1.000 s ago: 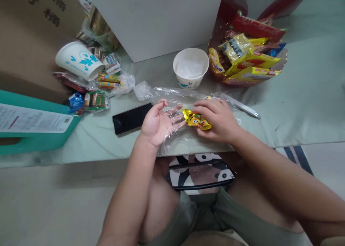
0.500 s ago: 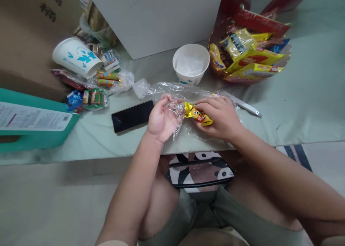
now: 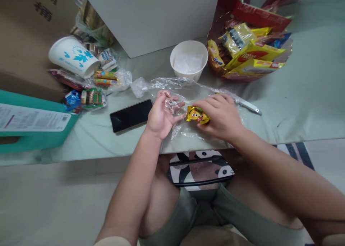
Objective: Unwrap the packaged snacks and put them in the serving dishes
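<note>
The yellow packet is gripped in the right hand, over the clear plastic bag on the table. The left hand is held open beside it, its fingers seemingly covered by the bag. A phone is placed nearby.

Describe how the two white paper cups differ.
The left cup lies on its side; the right cup stands upright. The left cup is among wrapped snacks, while the right cup is beside the bowl. The right cup shows something translucent inside; the left cup's inside is hidden. Both are white.
</note>
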Demonstrator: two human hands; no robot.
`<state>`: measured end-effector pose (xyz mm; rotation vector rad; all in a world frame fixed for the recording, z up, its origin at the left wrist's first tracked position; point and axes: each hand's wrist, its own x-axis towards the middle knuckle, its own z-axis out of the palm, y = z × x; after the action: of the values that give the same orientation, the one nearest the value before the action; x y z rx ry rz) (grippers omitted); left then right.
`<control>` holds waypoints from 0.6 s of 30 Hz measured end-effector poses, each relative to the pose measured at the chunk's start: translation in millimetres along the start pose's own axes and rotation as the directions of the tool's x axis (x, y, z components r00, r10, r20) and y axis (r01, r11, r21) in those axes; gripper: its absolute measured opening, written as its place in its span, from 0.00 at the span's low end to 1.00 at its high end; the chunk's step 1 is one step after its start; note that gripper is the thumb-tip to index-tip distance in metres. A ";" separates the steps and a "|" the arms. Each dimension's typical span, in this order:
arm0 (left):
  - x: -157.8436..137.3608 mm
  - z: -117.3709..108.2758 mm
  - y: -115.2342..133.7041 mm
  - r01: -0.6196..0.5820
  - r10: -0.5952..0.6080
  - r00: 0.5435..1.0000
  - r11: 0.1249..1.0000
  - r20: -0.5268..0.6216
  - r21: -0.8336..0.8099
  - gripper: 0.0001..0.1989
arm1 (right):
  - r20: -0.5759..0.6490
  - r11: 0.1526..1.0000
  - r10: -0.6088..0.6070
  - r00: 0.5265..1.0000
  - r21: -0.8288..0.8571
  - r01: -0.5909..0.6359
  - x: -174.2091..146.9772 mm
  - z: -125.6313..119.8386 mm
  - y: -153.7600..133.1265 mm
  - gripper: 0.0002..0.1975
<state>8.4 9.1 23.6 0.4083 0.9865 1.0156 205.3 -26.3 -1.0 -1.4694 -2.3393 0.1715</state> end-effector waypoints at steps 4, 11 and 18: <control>0.0 -4.3 -2.2 0.011 -0.011 0.999 1.000 0.045 0.011 0.14 | -0.041 1.000 -0.007 0.999 -0.022 0.006 0.3 5.6 2.7 0.19; -2.3 -11.5 -12.6 0.018 -0.076 0.984 0.942 0.161 0.335 0.11 | -0.060 1.000 -0.010 0.998 0.016 0.011 0.2 7.5 3.7 0.17; -14.9 -6.4 -15.0 -0.047 0.026 0.998 0.871 0.048 0.489 0.10 | -0.034 0.998 -0.036 0.999 0.050 0.038 -1.6 7.2 2.2 0.16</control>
<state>8.4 -12.0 17.2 0.8686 1.2035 0.7760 205.1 -26.0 -8.7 -1.3934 -2.3170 0.1934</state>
